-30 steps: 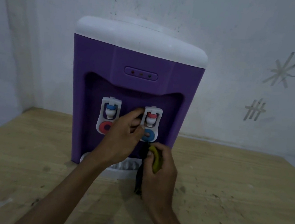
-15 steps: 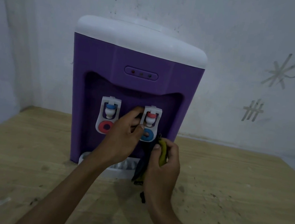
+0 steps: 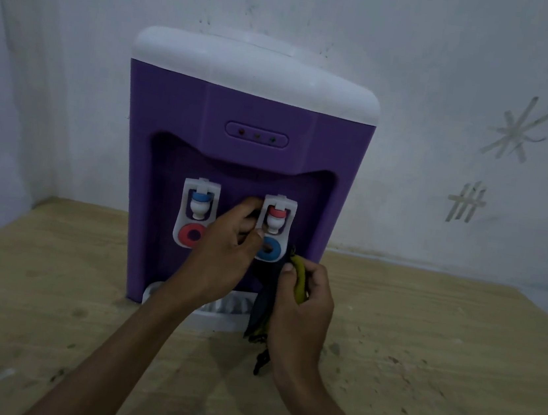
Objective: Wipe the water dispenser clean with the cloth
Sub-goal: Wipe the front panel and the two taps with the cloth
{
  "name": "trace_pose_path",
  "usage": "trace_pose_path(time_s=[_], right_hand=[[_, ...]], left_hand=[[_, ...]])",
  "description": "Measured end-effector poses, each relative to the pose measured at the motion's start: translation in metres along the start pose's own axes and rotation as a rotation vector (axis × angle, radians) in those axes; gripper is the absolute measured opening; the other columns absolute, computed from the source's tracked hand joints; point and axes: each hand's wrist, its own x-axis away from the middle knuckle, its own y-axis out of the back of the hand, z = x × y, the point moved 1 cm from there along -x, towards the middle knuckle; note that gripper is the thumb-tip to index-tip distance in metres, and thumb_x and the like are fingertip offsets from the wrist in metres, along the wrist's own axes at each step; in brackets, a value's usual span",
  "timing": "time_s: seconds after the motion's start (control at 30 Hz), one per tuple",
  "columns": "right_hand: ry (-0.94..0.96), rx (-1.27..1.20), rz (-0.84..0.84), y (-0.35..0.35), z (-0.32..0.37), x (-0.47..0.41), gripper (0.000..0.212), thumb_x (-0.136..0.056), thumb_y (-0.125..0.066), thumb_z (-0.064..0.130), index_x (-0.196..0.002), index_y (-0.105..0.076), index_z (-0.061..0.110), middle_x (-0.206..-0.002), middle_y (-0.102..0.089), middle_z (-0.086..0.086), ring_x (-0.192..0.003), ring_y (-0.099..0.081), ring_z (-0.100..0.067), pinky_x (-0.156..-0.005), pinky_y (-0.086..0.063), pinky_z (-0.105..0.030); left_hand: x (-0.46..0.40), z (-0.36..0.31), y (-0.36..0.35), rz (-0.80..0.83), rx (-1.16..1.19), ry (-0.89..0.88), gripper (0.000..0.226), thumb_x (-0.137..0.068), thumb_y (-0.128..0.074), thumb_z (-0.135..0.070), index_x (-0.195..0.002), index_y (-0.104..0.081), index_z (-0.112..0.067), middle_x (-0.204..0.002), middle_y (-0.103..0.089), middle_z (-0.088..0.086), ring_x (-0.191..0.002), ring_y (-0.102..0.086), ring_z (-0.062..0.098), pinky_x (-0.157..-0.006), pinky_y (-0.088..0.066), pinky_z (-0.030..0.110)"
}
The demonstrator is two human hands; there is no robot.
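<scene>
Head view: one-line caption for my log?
Left hand at the red tap of the purple dispenser; right hand holds the cloth.

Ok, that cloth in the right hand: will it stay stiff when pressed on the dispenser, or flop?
Probably floppy: the cloth hangs limp below the right hand, a strand trailing down. It likely needs bunching to press firmly. It looks light, since a few fingers hold it.

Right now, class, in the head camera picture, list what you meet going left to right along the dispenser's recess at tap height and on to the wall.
Blue-capped tap → left hand → red-capped tap → purple right wall of the dispenser → tally marks on the wall.
</scene>
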Motion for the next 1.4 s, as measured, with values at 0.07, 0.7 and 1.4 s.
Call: trace_pose_path(time_s=[0.07, 0.7, 1.4], right_hand=[[0.019, -0.002, -0.001, 0.004, 0.003, -0.004, 0.01, -0.103, -0.06, 0.017, -0.1, -0.067, 0.024, -0.084, -0.068, 0.006, -0.076, -0.065, -0.011, -0.063, -0.054, -0.026], [0.233, 0.066, -0.147, 0.009, 0.022, 0.001, 0.019, -0.101, -0.061, 0.012, -0.109, -0.06, 0.029, -0.097, -0.064, 0.016, -0.09, -0.066, -0.01, -0.072, -0.057, -0.026], [0.463, 0.617, -0.308, 0.011, -0.01, -0.025, 0.015, -0.095, -0.067, 0.018, -0.108, -0.068, 0.012, -0.098, -0.056, 0.0, -0.075, -0.044, -0.001, -0.058, -0.035, -0.011]], left_hand=[[0.001, 0.0, -0.001, 0.0, 0.0, -0.001, 0.034, -0.107, -0.048, -0.004, -0.134, -0.056, -0.023, -0.115, -0.076, -0.011, -0.112, -0.068, 0.002, -0.092, -0.051, 0.014], [0.006, -0.013, -0.01, -0.158, 0.013, -0.027, 0.042, -0.104, -0.051, -0.007, -0.136, -0.05, -0.035, -0.101, -0.076, -0.004, -0.091, -0.072, 0.011, -0.07, -0.059, 0.027], [-0.001, -0.013, -0.004, -0.161, -0.006, 0.004, 0.032, -0.099, -0.049, 0.001, -0.123, -0.049, -0.021, -0.063, -0.06, 0.001, -0.049, -0.046, 0.003, -0.044, -0.037, 0.016]])
